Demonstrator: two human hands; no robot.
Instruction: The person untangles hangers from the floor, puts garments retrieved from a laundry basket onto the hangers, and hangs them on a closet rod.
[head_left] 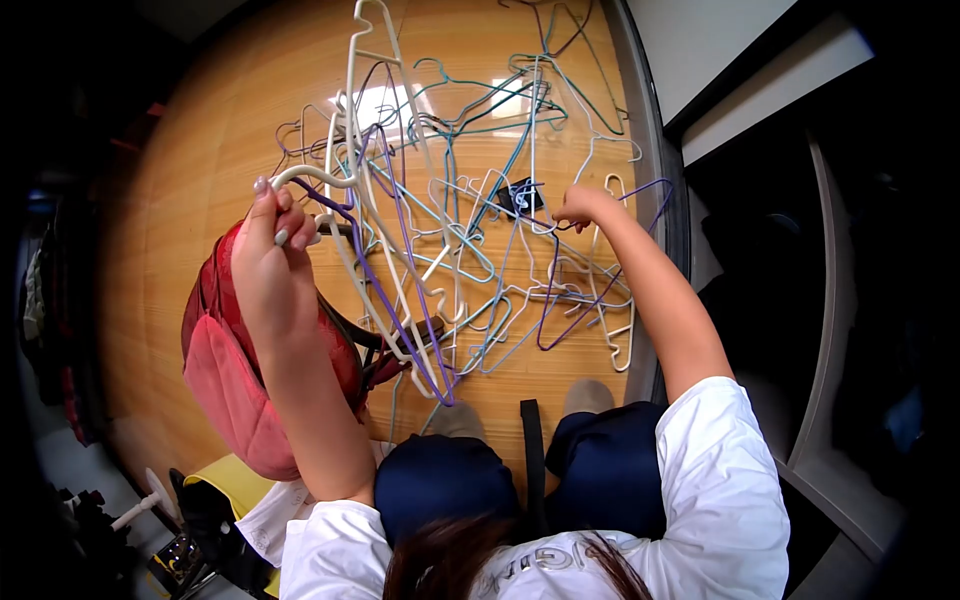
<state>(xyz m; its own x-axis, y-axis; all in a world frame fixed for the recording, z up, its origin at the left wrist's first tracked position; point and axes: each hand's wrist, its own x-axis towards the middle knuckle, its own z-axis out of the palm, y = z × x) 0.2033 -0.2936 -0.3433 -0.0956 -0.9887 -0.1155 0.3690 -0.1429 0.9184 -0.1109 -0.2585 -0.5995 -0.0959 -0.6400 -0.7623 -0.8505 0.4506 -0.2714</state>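
Observation:
My left hand [272, 235] is raised at the left, its fingers closed on the hooks of several hangers, among them white hangers [362, 185] and a purple hanger [375, 285] that hang down beside it. My right hand [580, 208] reaches out at the right, with its fingers closed on the hook of a purple hanger [545, 310]. Around and below my hands, a tangle of white, light blue, teal and purple hangers lies on the wooden floor [210, 120]. A teal hanger [490, 95] lies farther out.
A red and pink backpack [225, 385] stands at the left, below my left forearm. Beside it are a yellow item [235, 482] and a white cloth [275, 520]. A black strap [533, 450] lies between my knees. Dark shelving [830, 300] runs along the right.

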